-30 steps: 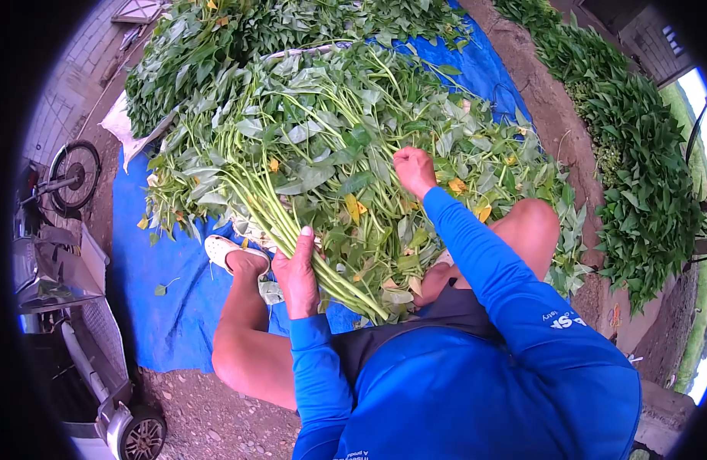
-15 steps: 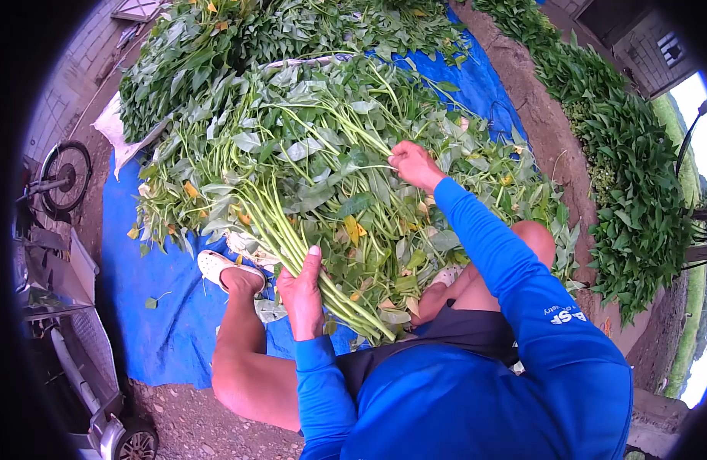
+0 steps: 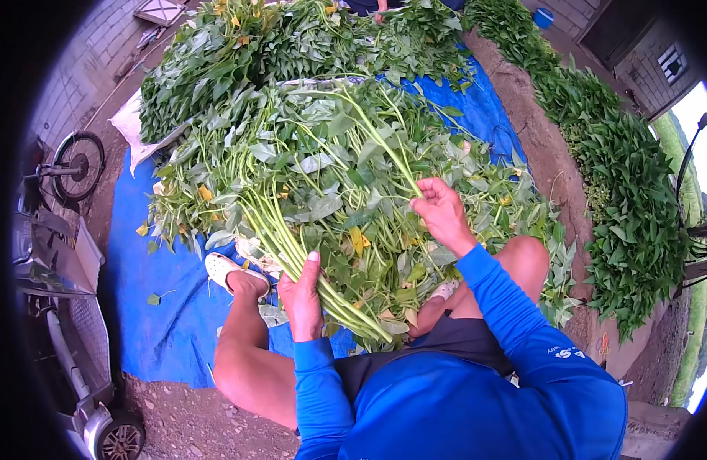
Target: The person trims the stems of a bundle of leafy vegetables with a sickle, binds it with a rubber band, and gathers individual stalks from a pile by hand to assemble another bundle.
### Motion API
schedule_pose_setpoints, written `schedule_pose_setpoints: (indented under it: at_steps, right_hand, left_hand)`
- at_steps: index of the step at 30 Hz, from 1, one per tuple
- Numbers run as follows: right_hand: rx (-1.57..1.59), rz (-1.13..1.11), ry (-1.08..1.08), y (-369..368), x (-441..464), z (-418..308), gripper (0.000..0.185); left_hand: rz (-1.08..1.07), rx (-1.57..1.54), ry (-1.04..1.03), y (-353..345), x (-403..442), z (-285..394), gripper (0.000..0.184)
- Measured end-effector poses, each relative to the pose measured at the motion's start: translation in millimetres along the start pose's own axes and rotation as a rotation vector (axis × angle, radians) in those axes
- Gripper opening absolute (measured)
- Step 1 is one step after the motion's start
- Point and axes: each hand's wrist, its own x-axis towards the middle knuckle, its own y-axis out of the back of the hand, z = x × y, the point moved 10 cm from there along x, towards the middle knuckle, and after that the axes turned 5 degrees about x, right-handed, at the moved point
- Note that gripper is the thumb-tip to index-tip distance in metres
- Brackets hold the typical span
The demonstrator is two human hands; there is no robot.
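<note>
My left hand [image 3: 301, 297] is wrapped round a bundle of water spinach stems [image 3: 277, 230], thumb on top, with the cut ends pointing down toward my lap. To the right, my right hand [image 3: 443, 216] pinches a water spinach stalk [image 3: 390, 149] near its lower end. The stalk slants up and left, its leafy top over the pile. Beneath both hands spreads a loose heap of leafy stems [image 3: 346, 207] with some yellow leaves [image 3: 359, 239] in it.
A blue tarp [image 3: 165, 307] lies under the heap. Denser green bundles [image 3: 208, 84] are stacked at the back, where another person's hand [image 3: 382, 9] shows. More greens [image 3: 629, 215] line the right side. A wheel [image 3: 78, 165] and metal vehicle parts stand at left.
My right hand has drawn back and slightly right, lifting a stalk off the heap. My left hand still grips the bundle in nearly the same place. Another person's hand has come into view at the top.
</note>
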Motion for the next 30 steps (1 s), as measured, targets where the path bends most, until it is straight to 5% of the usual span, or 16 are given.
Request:
schedule_pose_setpoints:
  at_steps: [5, 10, 12, 15, 21, 24, 25, 27, 30]
  right_hand:
    - [-0.501, 0.082, 0.200, -28.4, -53.5, -34.3, 0.027]
    - [-0.272, -0.316, -0.014, -106.8, -122.5, 19.3, 0.037]
    - [-0.057, -0.291, -0.142, -120.6, -134.1, 54.0, 0.038]
    - [-0.193, -0.341, -0.119, -119.5, -138.8, 49.3, 0.037]
    - [-0.001, -0.546, -0.232, -149.4, -142.4, 70.3, 0.037]
    - [0.027, -0.775, -0.370, -149.1, -118.2, 54.9, 0.035]
    - [-0.101, -0.606, -0.427, -131.5, -82.7, 72.6, 0.031]
    - [-0.223, -0.023, -0.167, -80.0, -0.8, 94.4, 0.025]
    - [-0.539, 0.073, -0.128, -71.0, 82.4, 145.7, 0.024]
  left_hand:
    - [-0.029, -0.018, -0.021, -10.4, -1.6, -3.1, 0.015]
    - [-0.130, -0.075, 0.108, -33.6, 12.8, -74.6, 0.014]
    - [-0.100, -0.137, 0.113, -31.2, 14.8, -90.4, 0.013]
    - [-0.079, -0.227, 0.169, -17.9, 15.0, -115.1, 0.014]
    - [-0.192, -0.193, 0.345, -16.7, 14.3, -113.8, 0.025]
    - [-0.108, 0.029, 0.167, -8.8, 20.0, -83.8, 0.020]
    - [-0.085, 0.064, 0.127, -7.6, 19.3, -69.3, 0.019]
    - [-0.039, 0.134, 0.046, -3.3, 17.8, -45.2, 0.016]
    - [0.021, 0.149, -0.002, 6.0, 20.8, -29.3, 0.016]
